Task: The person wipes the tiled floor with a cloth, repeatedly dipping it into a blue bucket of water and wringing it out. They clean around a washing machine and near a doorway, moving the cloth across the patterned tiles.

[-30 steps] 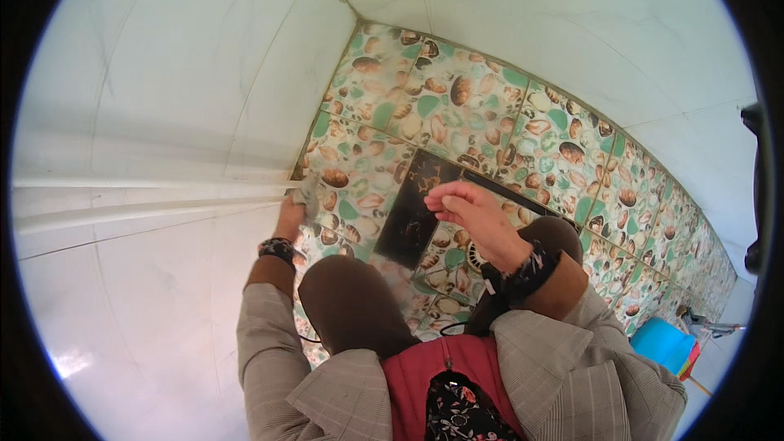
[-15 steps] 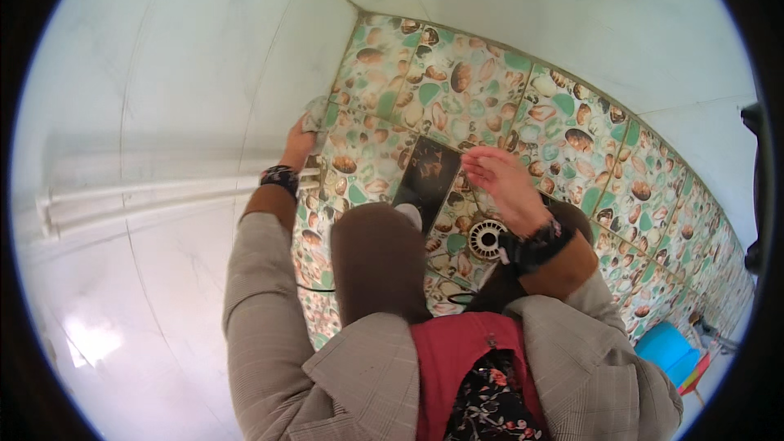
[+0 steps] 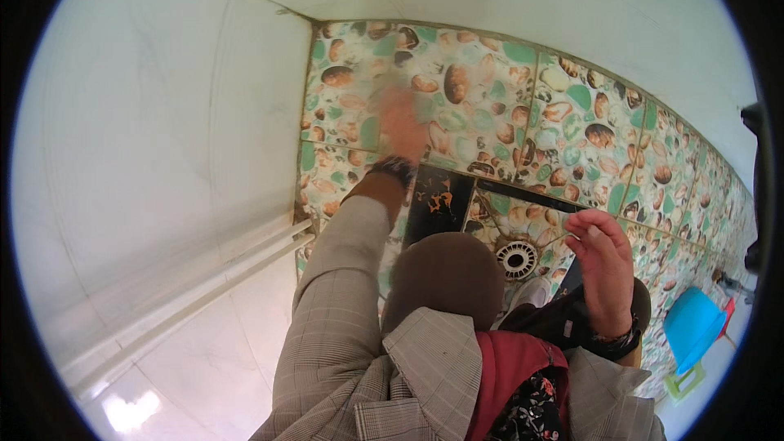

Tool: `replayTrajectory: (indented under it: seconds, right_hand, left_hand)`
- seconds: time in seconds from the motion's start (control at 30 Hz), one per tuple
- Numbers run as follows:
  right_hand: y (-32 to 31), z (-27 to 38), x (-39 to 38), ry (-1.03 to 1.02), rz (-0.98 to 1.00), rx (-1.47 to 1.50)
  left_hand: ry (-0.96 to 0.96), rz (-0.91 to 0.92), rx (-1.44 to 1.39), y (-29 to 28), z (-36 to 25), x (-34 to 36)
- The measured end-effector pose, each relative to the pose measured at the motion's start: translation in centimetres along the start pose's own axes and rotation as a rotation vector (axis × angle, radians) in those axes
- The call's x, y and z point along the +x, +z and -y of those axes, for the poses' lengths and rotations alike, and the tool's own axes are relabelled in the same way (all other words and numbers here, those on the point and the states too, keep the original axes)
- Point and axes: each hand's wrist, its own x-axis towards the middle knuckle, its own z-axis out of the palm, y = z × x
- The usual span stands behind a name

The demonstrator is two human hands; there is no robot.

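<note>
Right in front of me, the left hand point(image 3: 402, 124) is blurring over the patterned floor point(image 3: 469, 118), beyond the dark tile point(image 3: 435, 200); I cannot tell how its fingers are sitting or whether they are holding anything. The right hand point(image 3: 604, 265) is hanging near the drain point(image 3: 516, 260), its fingers bunching narrow, seemingly holding nothing. The weight is leaning forward over a bent knee point(image 3: 445, 278) with neither hand clearly bracing, so a slick patch could be causing a slip; a hasty swing could be rapping knuckles on the wall point(image 3: 151, 90).
</note>
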Motion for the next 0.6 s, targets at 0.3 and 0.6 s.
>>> replayTrajectory:
  seconds: [0.3,0.6]
  right_hand:
    - [3.4,-1.1,3.1,0.093,0.035,-0.02]
    - [3.2,-1.6,2.4,0.062,-0.045,-0.082]
  left_hand:
    - [0.775,0.452,-0.112,3.4,-9.9,-0.4]
    - [-0.343,0.025,0.392,-4.4,12.1,9.2]
